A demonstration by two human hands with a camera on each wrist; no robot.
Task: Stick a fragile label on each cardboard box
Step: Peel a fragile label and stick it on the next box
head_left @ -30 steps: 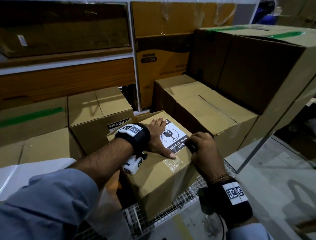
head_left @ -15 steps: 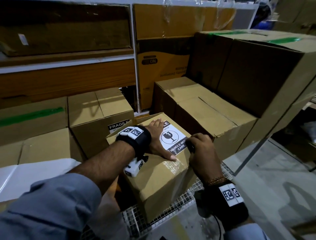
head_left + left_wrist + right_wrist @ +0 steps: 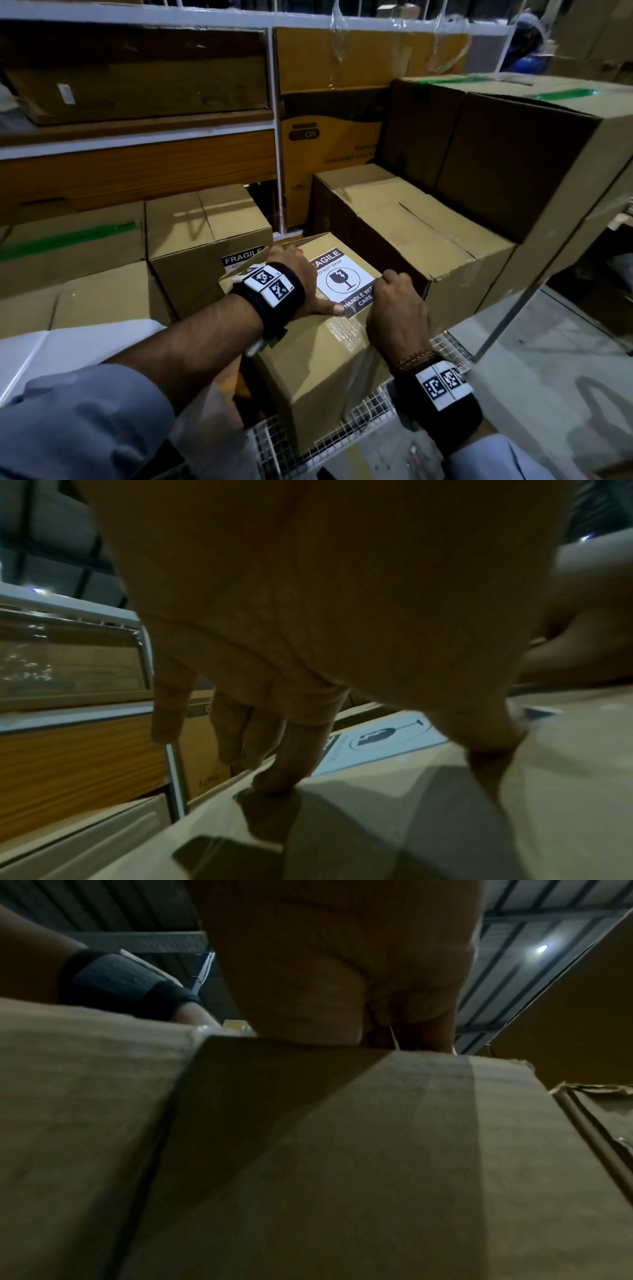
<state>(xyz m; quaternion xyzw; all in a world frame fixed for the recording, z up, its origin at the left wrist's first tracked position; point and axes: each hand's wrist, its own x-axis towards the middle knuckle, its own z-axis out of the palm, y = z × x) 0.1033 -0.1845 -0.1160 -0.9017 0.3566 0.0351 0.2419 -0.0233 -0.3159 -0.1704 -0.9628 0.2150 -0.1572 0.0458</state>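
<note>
You are standing at a shelving rack (image 3: 277, 171) stacked with cartons, and the one to mind is the cardboard box (image 3: 322, 370) on the wire mesh shelf (image 3: 373, 407) in front of you. Just behind it on the left, the neighbouring box (image 3: 205, 246) already carries its own label, so this step looks like one of several, with the plain cartons to the right probably yet to be done.

The fragile label (image 3: 346, 279) lies on the box's top face, near the far right corner, printed side up. Your left hand (image 3: 298, 281) rests flat on the top with fingers spread, the thumb pressing the label's near left corner. Your right hand (image 3: 394, 305) is curled at the label's right edge; it seems to be pinching something thin there, perhaps the backing strip, but the wrist view is too dark to be sure.

To finish well, keep the left thumb as your anchor and sweep pressure from it towards the right edge, so air escapes ahead of the fingers. Watch the glossy tape (image 3: 342, 329) just below the label: paper grips poorly there, so press that lower edge firmly.
</note>
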